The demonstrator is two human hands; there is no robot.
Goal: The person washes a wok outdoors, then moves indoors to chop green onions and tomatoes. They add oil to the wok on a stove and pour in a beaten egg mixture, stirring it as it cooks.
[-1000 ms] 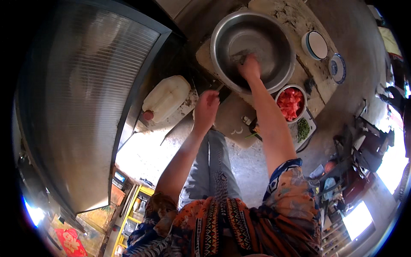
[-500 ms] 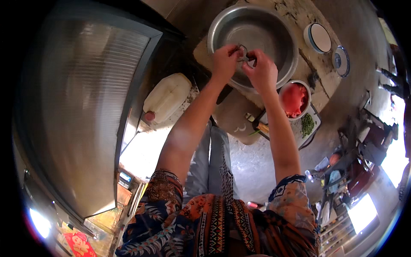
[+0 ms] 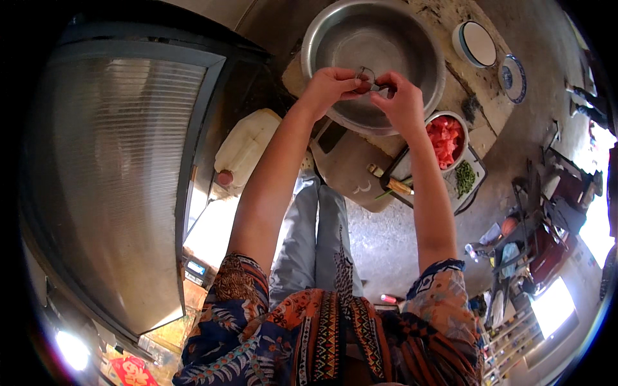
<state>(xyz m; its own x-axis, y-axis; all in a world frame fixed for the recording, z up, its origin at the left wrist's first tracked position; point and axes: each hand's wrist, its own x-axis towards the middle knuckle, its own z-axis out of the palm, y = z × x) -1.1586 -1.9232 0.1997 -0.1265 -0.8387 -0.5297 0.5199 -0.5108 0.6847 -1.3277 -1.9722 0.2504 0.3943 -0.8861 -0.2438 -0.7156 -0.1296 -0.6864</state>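
Both hands meet over the near rim of the big metal basin (image 3: pixel 373 58): the left hand (image 3: pixel 331 87) and the right hand (image 3: pixel 402 103) are each pinched on a small dark metal piece (image 3: pixel 372 80) held between them just above the basin's inside, though it is too small to tell what it is. Judging by how things lie, much of the food work looks done already: one bowl of chopped red pieces (image 3: pixel 445 138) sits just beside the basin's right rim on a dark tray (image 3: pixel 473 186), with one heap of chopped greens (image 3: pixel 465 179) on that tray's right side, and one knife with a wooden handle (image 3: pixel 389 183) lies across the near edge of the cutting board (image 3: pixel 351 170). The board itself carries almost nothing else, and the basin appears to hold no food, so what seems left is whatever handling the small piece needs. By count: one basin, one cutting board, one knife, one tray, one bowl of red pieces, two small round dishes (image 3: pixel 476 44) with blue rims at the far right corner of the work surface, the second dish (image 3: pixel 513 77) near the first, and one pale plastic jug (image 3: pixel 244 148) standing on the floor to the left of the board
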